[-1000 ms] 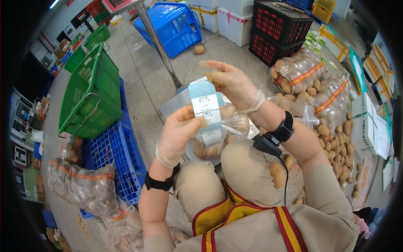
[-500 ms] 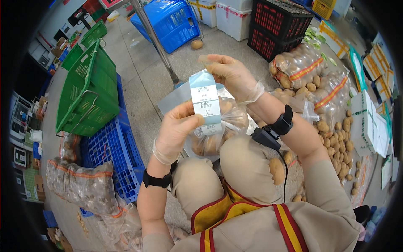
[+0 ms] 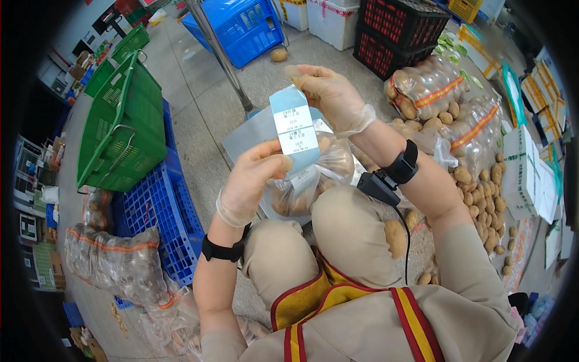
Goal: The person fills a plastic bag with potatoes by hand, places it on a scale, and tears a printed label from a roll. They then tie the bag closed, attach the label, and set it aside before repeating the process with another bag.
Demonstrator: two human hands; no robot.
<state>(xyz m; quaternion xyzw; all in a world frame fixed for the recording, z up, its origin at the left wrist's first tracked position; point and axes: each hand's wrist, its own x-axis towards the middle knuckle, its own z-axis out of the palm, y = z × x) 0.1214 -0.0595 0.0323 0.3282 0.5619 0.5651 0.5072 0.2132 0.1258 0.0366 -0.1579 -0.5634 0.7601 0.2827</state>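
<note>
At the left stand a green basket point(image 3: 126, 127) and a blue pallet point(image 3: 158, 208). Next, the gloved left hand point(image 3: 250, 178) pinches the lower part of a label strip point(image 3: 295, 130) (pale blue, with white printed labels), held up in view over a clear bag of potatoes point(image 3: 329, 169). The gloved right hand point(image 3: 338, 102) curls at the strip's upper end; whether its fingertips close on it, I cannot tell. Farther right lie a netted sack point(image 3: 431, 90) and loose potatoes point(image 3: 485, 205).

Bright, even light, fisheye-bent edges, upper right apparently blurred
</note>
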